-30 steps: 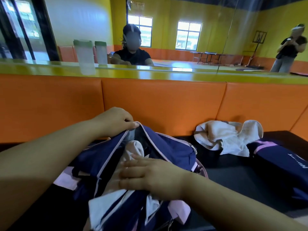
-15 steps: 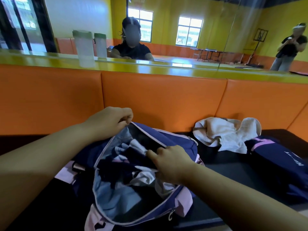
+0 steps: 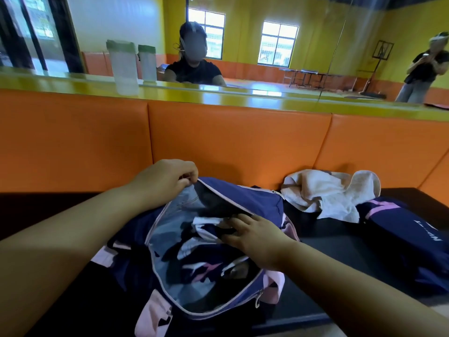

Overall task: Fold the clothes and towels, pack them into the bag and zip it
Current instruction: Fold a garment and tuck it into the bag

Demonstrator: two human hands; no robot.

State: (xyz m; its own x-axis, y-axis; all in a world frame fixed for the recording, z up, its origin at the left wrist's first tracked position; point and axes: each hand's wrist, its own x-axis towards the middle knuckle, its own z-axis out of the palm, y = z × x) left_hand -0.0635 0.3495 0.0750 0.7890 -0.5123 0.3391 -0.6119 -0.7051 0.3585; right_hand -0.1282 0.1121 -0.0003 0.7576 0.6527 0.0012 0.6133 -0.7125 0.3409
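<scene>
Both hands reach forward over the dark bench (image 3: 328,259). Left hand (image 3: 167,181) pinches the far rim of the navy duffel bag (image 3: 255,198); right hand (image 3: 255,232) rests with straight fingers on the clothes (image 3: 194,251) inside. The bag's opening faces up, and its long axis runs away from the person. A crumpled white towel (image 3: 325,195) lies just to its right.

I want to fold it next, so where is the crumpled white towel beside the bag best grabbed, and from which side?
Probably pinch the raised, rounded flap at the right end of the white towel, coming from above and the near side with the right hand: that flap stands clear of the heap, and the orange backrest blocks any approach from behind.
</scene>
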